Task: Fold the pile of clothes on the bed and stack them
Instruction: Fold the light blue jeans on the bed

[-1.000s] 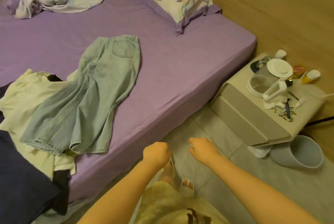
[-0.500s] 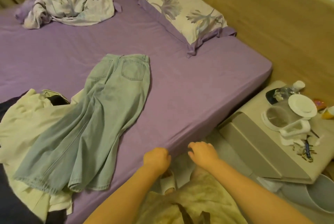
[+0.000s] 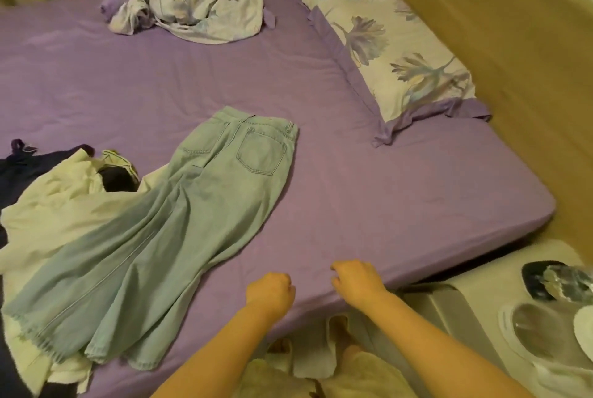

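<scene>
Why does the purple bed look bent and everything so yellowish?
Head view: the wide-angle lens bows the purple bed sheet's edges and the tan wooden headboard; warm, dim indoor light tints everything yellowish; shadows are soft, no glare; the light blue denim jeans look slightly soft, and the clear plastic items at the right edge are smeared.

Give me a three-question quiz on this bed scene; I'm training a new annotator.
1. True or false: the left hand grips the jeans.
2. What do the jeans' legs lie over? A) pillow B) cream garment C) crumpled floral cloth
3. Fill in: the bed sheet is ____ in colour.

Key: 1 false, it holds nothing, like the right hand; 2 B; 3 purple.
</scene>
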`<act>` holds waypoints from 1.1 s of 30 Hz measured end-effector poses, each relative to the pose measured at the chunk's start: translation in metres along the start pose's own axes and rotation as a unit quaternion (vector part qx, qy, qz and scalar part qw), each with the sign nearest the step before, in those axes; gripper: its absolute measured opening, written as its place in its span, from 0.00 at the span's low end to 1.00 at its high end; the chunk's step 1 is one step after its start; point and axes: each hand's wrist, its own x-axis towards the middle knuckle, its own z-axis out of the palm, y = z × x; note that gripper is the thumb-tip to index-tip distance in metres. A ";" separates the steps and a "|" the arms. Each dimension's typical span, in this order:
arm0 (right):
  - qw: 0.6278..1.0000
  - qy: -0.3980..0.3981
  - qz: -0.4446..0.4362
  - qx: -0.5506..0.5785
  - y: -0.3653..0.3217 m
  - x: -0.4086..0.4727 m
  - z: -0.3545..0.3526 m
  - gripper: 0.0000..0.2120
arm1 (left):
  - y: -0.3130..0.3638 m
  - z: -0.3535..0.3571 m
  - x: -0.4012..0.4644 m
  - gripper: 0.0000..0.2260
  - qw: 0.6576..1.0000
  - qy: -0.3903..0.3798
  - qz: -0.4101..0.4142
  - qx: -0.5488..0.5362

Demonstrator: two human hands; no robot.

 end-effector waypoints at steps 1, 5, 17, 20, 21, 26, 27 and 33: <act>1.000 0.001 -0.009 -0.006 0.007 0.012 -0.009 0.17 | 0.008 -0.006 0.008 0.17 1.000 0.003 -0.010 -0.008; 0.998 0.002 -0.049 -0.027 0.030 0.053 -0.041 0.16 | 0.029 -0.031 0.034 0.16 0.998 0.023 -0.048 -0.040; 0.989 -0.026 -0.127 -0.077 0.016 0.123 -0.092 0.17 | 0.025 -0.066 0.051 0.17 0.988 0.047 -0.124 -0.078; 0.987 -0.023 -0.134 -0.084 0.005 0.132 -0.097 0.17 | 0.016 -0.070 0.057 0.17 0.988 0.047 -0.127 -0.075; 0.987 -0.021 -0.135 -0.084 0.002 0.135 -0.099 0.17 | 0.013 -0.072 0.060 0.17 0.988 0.046 -0.126 -0.073; 0.989 -0.007 -0.127 -0.078 -0.020 0.152 -0.108 0.16 | 0.001 -0.087 0.078 0.16 0.990 0.051 -0.110 -0.068; 0.990 -0.002 -0.123 -0.074 -0.026 0.156 -0.110 0.16 | -0.003 -0.091 0.082 0.16 0.991 0.051 -0.103 -0.067; 0.996 0.003 -0.079 -0.044 -0.054 0.182 -0.115 0.16 | -0.040 -0.127 0.110 0.16 0.995 0.034 -0.079 -0.048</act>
